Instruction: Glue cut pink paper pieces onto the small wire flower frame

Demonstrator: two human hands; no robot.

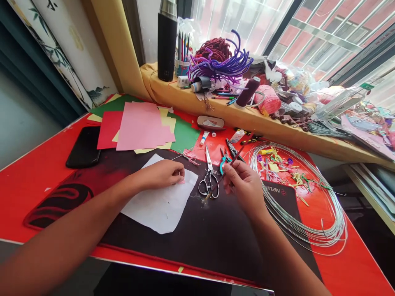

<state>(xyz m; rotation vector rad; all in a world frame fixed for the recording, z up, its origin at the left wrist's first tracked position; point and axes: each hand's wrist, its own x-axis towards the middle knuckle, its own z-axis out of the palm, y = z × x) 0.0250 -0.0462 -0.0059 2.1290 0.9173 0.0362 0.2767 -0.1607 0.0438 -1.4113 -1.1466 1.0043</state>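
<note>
- Right grip (pixel 242 181): closed lightly, thumb against fingers, on a thin dark brush (pixel 240 151). The brush slants, its pale tip low and to the left of the grip.
- Left grip (pixel 166 172): pinched, wrist over the white paper (pixel 163 205). A small pink scrap (pixel 182 181) shows beneath the fingertips; from where I stand, whether it is held or merely pressed cannot be told.
- Brush tip: above or against the handles of the scissors (pixel 210 166), which lie between the two grips. Contact cannot be confirmed. It is apart from the scrap.
- Around the right grip: teal pliers (pixel 224 161) just beyond it; a wire coil (pixel 338 222) to its right, partly over the dark mat (pixel 216 238) on the red table (pixel 18 160).
- Step in hand, in my judgement: brush work on the scrap, at the point of readying; no stroke is being made on it.
- Next move, as assessed: it calls for the left grip to steady the scrap and the right grip to bring the tip leftward, clear of the scissors.
</note>
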